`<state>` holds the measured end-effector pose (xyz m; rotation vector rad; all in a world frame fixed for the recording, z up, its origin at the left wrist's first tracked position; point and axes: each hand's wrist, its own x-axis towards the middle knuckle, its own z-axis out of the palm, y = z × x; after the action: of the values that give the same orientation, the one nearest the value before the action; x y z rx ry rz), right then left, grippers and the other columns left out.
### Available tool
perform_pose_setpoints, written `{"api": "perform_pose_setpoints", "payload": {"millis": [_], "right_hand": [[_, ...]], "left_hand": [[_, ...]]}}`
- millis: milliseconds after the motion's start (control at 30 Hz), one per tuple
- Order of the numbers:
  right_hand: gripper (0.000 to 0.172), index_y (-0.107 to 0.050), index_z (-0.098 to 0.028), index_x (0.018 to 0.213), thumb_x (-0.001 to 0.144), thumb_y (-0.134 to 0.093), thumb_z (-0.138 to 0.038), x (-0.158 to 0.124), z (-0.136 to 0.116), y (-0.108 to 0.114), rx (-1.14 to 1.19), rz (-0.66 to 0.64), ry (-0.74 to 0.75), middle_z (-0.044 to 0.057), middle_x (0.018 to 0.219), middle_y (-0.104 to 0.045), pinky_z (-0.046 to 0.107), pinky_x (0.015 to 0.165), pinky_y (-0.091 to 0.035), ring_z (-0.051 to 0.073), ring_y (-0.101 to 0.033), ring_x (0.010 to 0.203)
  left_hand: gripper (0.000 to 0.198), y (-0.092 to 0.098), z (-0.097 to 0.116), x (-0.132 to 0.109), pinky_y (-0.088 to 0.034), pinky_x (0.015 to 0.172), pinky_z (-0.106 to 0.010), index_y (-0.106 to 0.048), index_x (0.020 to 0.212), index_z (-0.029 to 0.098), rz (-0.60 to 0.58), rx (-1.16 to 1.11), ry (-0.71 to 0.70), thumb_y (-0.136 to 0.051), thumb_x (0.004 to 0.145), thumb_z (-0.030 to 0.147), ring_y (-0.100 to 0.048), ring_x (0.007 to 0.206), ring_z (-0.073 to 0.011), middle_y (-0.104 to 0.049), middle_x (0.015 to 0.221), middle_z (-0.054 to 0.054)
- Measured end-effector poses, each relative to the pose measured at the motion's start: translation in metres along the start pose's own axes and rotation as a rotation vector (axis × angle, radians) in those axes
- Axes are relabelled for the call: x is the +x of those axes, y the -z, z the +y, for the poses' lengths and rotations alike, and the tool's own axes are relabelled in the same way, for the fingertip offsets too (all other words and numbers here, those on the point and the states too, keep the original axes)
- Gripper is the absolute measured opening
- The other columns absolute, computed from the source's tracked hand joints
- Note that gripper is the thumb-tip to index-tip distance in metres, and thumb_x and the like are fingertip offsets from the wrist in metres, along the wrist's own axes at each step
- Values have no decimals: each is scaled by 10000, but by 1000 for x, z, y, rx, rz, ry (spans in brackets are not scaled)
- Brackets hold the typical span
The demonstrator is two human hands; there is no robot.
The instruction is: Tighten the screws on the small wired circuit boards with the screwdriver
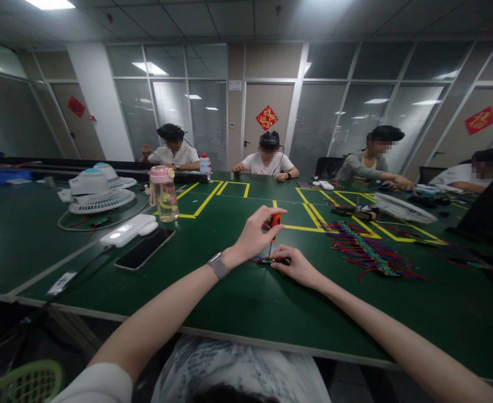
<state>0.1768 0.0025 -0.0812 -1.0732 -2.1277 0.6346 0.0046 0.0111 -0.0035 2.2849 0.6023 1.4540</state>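
My left hand (251, 234), with a watch on the wrist, grips an orange and black screwdriver (276, 219). Its shaft points straight down at a small circuit board (265, 261) on the green table. Low over the table, my right hand (300, 267) pinches the right end of that board, and its fingertips hide part of it. Thin red and blue wires run from the board's left side. Whether the screwdriver's tip touches the board, I cannot tell. To the right lies a row of green circuit boards (366, 246) with many red and blue wires.
At left are a phone (145, 249), a white power strip (126, 230), a pink-lidded bottle (163, 193) and white fan parts (99, 190). Yellow tape (301, 228) marks the green table (229, 313). A fan grille (404, 207) lies right. Several people sit across the table.
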Motion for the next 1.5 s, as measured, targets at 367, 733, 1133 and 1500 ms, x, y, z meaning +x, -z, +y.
{"api": "perform_pose_setpoints", "payload": {"millis": [367,733,1133,1500], "right_hand": [[172,-737,-169,899,783,-626,-230,0,-1,0,13,7,-45,55,859,-623,294,719,-468,170,-581,774],[157,-735,-163,885,791,-625,-224,0,-2,1,1,-1,-17,55,847,-627,301,721,-471,171,-585,776],[150,-733,-168,887,792,-624,-208,0,2,-1,-19,19,4,47,836,-619,284,694,-462,159,-574,761],[149,-730,-164,889,787,-628,-202,0,1,0,-6,10,-10,49,831,-612,297,719,-468,161,-573,770]], "left_hand": [[252,-2,4,0,-526,722,-225,-618,1082,209,30,-110,75,-590,834,249,-581,847,-125,-538,975,-39],[269,0,3,2,-527,739,-241,-623,1108,218,61,-20,29,-572,844,232,-575,870,-136,-589,975,-41],[280,2,6,1,-512,768,-271,-648,1060,209,53,87,-20,-659,783,249,-550,824,-135,-539,899,-26],[301,2,0,4,-509,722,-244,-644,1107,213,79,-63,92,-624,812,267,-570,789,-116,-567,889,-25]]}}
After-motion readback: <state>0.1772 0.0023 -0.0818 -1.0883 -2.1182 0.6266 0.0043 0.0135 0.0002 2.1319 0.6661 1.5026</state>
